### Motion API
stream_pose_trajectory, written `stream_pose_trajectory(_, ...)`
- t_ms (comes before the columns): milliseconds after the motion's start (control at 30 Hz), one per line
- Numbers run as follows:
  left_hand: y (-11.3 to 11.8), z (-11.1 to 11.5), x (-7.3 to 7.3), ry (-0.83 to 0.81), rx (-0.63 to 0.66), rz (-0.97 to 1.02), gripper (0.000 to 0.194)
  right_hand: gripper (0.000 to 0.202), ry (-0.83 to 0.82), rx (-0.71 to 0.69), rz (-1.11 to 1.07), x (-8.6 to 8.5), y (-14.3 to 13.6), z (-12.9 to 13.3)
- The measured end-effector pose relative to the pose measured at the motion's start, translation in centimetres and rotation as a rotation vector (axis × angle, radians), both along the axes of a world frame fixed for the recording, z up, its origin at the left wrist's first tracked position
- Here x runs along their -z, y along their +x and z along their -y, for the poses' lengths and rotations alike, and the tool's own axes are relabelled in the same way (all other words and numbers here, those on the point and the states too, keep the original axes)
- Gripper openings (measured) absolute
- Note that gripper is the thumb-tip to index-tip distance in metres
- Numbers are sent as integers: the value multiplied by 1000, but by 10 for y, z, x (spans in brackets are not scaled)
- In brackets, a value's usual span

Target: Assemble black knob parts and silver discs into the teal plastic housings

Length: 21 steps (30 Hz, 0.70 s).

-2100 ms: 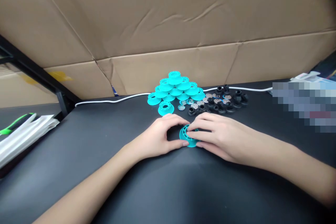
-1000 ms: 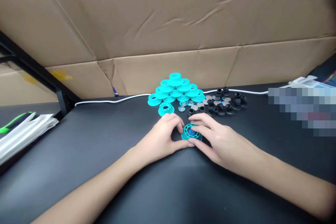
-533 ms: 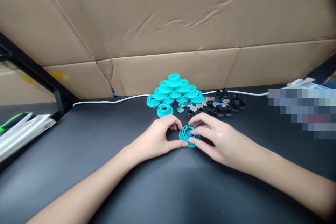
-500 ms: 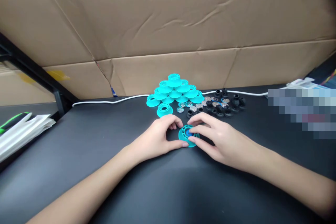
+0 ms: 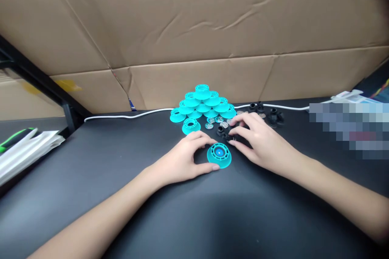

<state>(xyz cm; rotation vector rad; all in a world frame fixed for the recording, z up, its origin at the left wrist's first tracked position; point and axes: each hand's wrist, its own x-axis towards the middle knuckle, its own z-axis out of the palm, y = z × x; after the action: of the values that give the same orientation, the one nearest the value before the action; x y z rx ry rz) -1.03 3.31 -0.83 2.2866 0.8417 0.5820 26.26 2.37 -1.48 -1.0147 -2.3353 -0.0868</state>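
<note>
Matte black worktop (image 5: 146, 133): well in from its back edge, my L hand (image 5: 179, 156) pinches a flared turquoise plastic ring (image 5: 219, 162), prob. so it can't slide; R hand (image 5: 263, 139) curled at small black plastic collar (image 5: 225, 136), can't tell if pinching.

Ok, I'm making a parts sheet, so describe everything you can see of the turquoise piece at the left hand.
The turquoise piece looks like plastic: a flared round skirt below a narrower, slotted ring. A blue disc with a small bright center shows inside the ring. The piece stands upright, wide end down, on the black table. The left hand grips its left side, thumb at the near edge, fingertip at the far edge.
</note>
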Motion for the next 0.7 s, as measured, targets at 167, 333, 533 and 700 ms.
stream_pose_trajectory(167, 0, -1, 1, 19, 13, 10, 40, 14, -154, -55, -165, -12, -7, 9)
stream_pose_trajectory(333, 1, -1, 1, 27, 23, 9, 38, 18, -348, -205, -260, -14, -15, 15)
stream_pose_trajectory(533, 0, -1, 1, 20, 37, -10, 38, 20, -342, -252, -231, -5, -21, 18)
stream_pose_trajectory(700, 0, -1, 1, 18, 28, -6, 37, 23, -340, -284, -205, -4, -18, 16)
